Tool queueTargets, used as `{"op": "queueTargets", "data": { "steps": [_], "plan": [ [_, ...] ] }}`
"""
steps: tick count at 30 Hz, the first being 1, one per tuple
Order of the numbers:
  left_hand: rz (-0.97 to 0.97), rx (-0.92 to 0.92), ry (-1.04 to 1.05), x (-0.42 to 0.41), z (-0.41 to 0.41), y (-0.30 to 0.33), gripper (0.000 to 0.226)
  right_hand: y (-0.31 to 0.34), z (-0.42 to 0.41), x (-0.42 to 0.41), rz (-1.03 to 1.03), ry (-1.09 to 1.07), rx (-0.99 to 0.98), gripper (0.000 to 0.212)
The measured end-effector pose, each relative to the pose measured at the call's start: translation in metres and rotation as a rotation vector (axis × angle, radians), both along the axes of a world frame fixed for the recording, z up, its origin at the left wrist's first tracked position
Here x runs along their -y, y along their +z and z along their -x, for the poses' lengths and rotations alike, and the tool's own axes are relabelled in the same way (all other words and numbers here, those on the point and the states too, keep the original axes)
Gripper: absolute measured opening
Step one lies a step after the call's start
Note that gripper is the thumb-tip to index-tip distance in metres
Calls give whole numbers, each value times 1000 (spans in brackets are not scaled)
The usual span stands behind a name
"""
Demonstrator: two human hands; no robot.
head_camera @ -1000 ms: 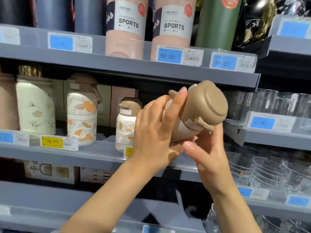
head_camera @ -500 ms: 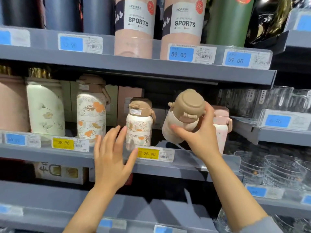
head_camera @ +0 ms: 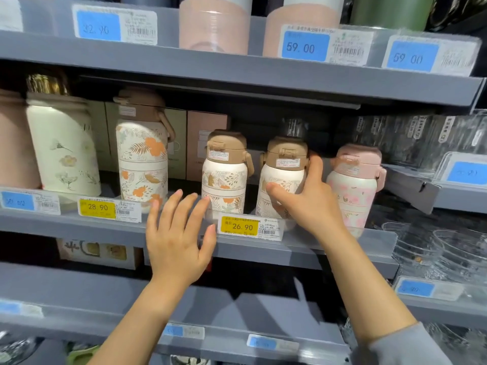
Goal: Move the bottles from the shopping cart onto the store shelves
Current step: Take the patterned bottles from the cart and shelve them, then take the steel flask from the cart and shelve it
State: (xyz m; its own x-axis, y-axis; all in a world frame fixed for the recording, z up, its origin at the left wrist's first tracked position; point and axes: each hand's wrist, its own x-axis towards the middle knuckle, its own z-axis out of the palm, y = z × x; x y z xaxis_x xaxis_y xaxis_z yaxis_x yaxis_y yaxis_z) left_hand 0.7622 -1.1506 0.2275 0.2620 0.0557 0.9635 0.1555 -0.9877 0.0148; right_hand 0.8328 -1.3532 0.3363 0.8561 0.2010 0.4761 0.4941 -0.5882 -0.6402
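The left hand [head_camera: 177, 243] hangs released, fingers spread, before the shelf edge [head_camera: 316, 248]. The right hand [head_camera: 308, 204] grasps the brown-capped bottle [head_camera: 283, 164] standing upright on the shelf, hiding its lower right side; price 26.90.

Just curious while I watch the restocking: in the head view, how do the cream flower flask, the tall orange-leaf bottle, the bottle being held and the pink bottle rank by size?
1. Cream flower flask
2. Tall orange-leaf bottle
3. Held bottle and pink bottle: these look alike, so no ranking.
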Motion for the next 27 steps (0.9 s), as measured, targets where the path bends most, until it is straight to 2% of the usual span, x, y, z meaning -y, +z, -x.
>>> {"op": "queueTargets", "data": {
  "steps": [5, 8, 10, 13, 17, 19, 22, 25, 27],
  "plan": [
    [-1, -9, 2, 0, 1, 0, 50, -3, 9, 3, 90, -71, 78, 94],
    [19, -27, -3, 0, 2, -1, 51, -14, 22, 12, -11, -95, 235, 91],
    [30, -44, 2, 1, 3, 0, 50, -28, 32, 21, -153, -57, 331, 78],
    [79, -83, -34, 4, 10, 1, 49, -52, 49, 30, -326, 112, 420, 56],
    [198, -159, -214, 9, 43, -10, 53, -88, 71, 18, -352, 338, 388, 35],
    [230, -207, -223, 12, 72, -27, 52, -106, 84, 6, -333, 463, 293, 26],
    [338, -358, -203, 10, 128, -65, 39, -138, 108, -19, -214, 684, -32, 16],
    [543, -535, -110, 0, 197, -107, 37, -190, 130, -53, 124, 882, -481, 23],
    [652, -607, 29, -4, 250, -140, 39, -237, 147, -77, 481, 971, -704, 35]
  ]
}}
